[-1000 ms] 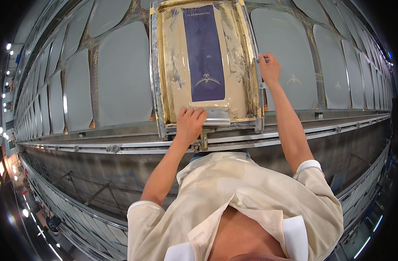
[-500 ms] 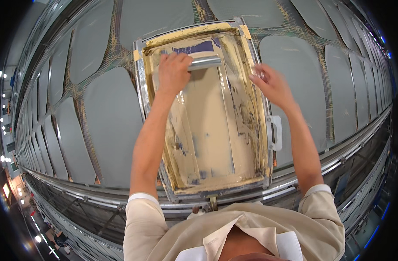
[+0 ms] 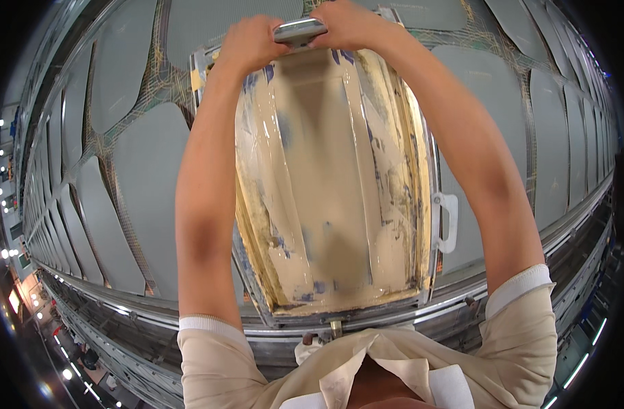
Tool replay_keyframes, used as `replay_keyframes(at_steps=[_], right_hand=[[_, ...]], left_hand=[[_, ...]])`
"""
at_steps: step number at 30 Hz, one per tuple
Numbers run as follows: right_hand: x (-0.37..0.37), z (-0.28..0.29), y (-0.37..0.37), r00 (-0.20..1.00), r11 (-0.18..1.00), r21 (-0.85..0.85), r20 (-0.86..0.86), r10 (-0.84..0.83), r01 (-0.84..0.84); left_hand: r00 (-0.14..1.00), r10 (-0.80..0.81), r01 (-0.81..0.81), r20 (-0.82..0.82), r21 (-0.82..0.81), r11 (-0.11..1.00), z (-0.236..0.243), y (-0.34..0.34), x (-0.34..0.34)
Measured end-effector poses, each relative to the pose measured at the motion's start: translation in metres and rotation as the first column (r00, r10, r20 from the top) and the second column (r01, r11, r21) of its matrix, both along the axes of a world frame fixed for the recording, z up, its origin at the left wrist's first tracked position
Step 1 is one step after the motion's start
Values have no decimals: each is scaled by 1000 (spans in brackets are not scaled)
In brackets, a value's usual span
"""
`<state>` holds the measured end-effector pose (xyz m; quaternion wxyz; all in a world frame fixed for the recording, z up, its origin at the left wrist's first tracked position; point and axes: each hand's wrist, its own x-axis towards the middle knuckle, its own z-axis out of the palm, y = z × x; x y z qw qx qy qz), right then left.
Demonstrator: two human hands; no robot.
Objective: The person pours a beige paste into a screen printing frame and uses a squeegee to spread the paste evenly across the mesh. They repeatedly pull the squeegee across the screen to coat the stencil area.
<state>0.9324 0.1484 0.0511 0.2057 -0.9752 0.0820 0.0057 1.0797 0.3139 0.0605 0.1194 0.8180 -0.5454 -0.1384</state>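
Both hands grip the ends of a metal squeegee (image 3: 299,30) at the far end of the screen frame. My left hand (image 3: 256,42) has its fingers closed on the left end, and my right hand (image 3: 340,26) holds the right end. Beige ink (image 3: 322,184) covers the screen in long smeared streaks, with small blue patches showing along the sides and near the bottom. The frame's rim (image 3: 278,309) is metal with yellowed edges, and a white handle (image 3: 449,221) is fixed on its right side.
Rows of grey flat panels (image 3: 141,191) lie on a long table to both sides of the frame, over patterned strips. A metal rail (image 3: 387,326) runs along the near edge of the table. Lights and shelving show at the dim outer edges.
My left hand has pushed the squeegee away from me to the far end, spreading beige over the blue area. My right hand has left the frame's right side and now grips the squeegee.
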Motion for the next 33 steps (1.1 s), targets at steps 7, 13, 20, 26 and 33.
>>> replay_keyframes(at_steps=[7,13,20,26,33], right_hand=[[-80,-7,75,997,988,-153,70,24,-13],[-230,13,211,1000,1000,26,10,2,-2],[-346,23,314,998,996,86,54,28,-32],[-302,31,271,997,995,93,-67,28,-22],[-114,9,103,998,999,-17,-31,-46,45]], left_hand=[[1000,-14,13,-4,-81,997,2,78,-88],[993,-114,110,-2,-246,963,-10,211,-227],[998,-52,43,-42,-196,980,11,317,-352],[993,-111,105,-50,-113,988,16,275,-298],[989,-67,85,130,-134,987,8,108,-117]])
